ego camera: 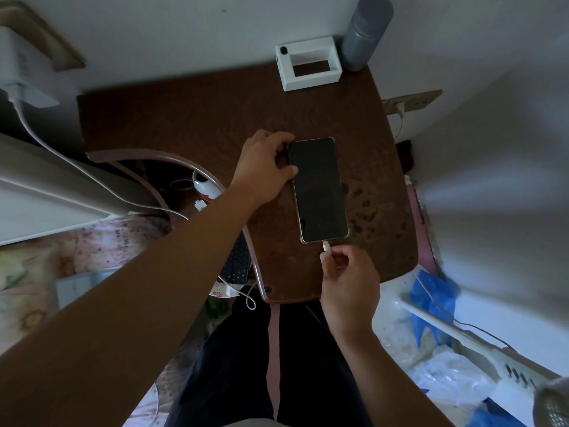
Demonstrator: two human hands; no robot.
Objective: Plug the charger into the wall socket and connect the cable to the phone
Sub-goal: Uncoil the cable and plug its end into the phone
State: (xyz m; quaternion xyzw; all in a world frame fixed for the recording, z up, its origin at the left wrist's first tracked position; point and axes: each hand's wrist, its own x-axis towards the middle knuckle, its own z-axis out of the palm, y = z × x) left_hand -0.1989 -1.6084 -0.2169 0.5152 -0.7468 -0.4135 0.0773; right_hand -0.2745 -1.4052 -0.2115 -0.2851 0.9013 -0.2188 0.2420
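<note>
Brown wood makes up the table [184, 118], and the phone [318, 189] lies flat on it, screen up and dark, in a clear case. Beyond the phone, by the wall, stands a white box [308, 64] with an open top; we see only bare table through it, nothing inside. Just beside the box is a grey bottle [366, 32], capped, contents unseen.

Our left hand [264, 167] rests at the phone's far left corner, fingers curled around the edge and thumb pressed onto the screen's side, steadying it. Our right hand [348, 288] sits just below the phone's near end, thumb and forefinger pinched tight on the white plug [326, 246] of the cable [437, 306], with the plug's tip at the phone's port. We cannot tell whether it is fully seated.

Right of the phone, past the table's edge, a socket [412, 101] on the wall holds a thin white lead; the charger itself is hard to make out there. The cable disappears under our right palm. Left of the phone, our forearm hides much of the clutter under the table.
</note>
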